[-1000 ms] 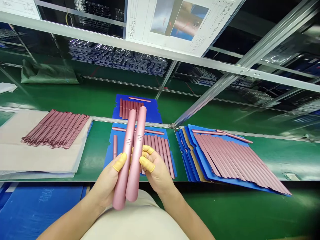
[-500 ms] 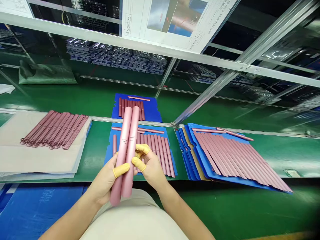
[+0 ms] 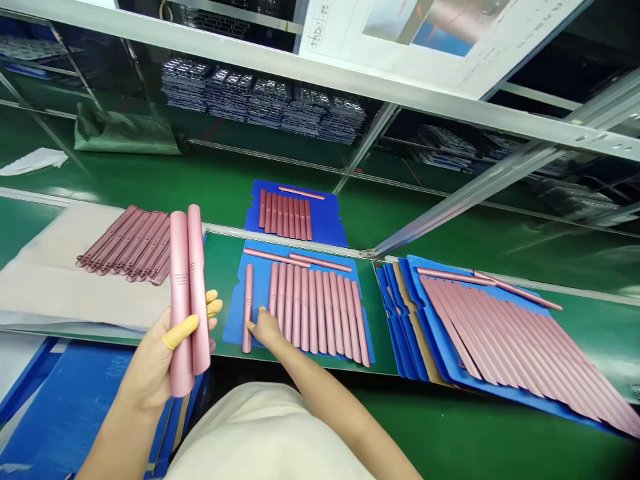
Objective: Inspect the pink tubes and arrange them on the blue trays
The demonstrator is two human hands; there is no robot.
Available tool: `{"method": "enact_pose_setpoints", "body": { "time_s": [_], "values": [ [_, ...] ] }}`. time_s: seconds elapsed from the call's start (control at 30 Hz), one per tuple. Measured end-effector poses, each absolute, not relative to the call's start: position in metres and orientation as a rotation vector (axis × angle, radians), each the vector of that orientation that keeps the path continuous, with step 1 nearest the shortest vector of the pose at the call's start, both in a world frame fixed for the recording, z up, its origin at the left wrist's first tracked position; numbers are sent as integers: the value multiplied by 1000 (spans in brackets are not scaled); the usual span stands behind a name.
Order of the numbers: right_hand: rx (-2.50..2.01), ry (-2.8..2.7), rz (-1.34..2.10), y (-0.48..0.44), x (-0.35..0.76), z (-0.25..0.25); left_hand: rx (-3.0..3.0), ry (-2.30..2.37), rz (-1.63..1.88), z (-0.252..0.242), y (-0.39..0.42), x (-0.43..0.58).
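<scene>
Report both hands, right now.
Left hand: closed, holding two pink tubes upright.
Right hand: fingers curled at a lone pink tube on the blue tray; cannot tell if gripping it.

Green workbench point(image 3: 220, 280) holds blue trays point(image 3: 235, 327) and a pale sheet point(image 3: 50, 280).

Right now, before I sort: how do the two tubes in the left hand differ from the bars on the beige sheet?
The tubes in the left hand are paler pink than the bars on the beige sheet. The tubes stand upright; the bars lie flat, side by side. Both are long and straight.
</scene>
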State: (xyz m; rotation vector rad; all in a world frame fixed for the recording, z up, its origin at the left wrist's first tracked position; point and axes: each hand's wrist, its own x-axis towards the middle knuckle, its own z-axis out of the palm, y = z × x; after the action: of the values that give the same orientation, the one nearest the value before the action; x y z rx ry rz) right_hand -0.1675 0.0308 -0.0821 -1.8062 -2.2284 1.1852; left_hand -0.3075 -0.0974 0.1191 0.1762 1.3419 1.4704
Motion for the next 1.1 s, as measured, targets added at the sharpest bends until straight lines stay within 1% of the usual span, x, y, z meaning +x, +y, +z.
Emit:
{"method": "enact_pose_setpoints", "body": {
  "time_s": [0.1,0.2,0.33,0.43,0.57,0.77,0.87,0.97,1.1],
  "values": [
    [-1908,-2247,1138,22,-177,-105,164,1324,1448,114,-101,-311],
    [-1927,-2225,1217,24,-178,-114,173,1299,1449,112,-101,-312],
    [-1892,-2079,1365,28,-174,-112,205,1255,1417,117,-95,-310],
    [-1808,-1870,1554,27,-173,-98,277,1225,1401,122,-90,-305],
    [-1532,-1556,1821,25,-167,-53,354,1192,1409,125,-83,-297],
    [-1043,-1181,1933,19,-132,63,428,1150,1395,128,-71,-285],
    [-819,-1036,2001,10,-119,106,469,1142,1365,133,-66,-277],
    [-756,-987,1995,2,-113,124,494,1136,1336,138,-64,-270],
    [-723,-918,2018,-1,-110,128,504,1133,1326,141,-64,-263]
  ]
}}
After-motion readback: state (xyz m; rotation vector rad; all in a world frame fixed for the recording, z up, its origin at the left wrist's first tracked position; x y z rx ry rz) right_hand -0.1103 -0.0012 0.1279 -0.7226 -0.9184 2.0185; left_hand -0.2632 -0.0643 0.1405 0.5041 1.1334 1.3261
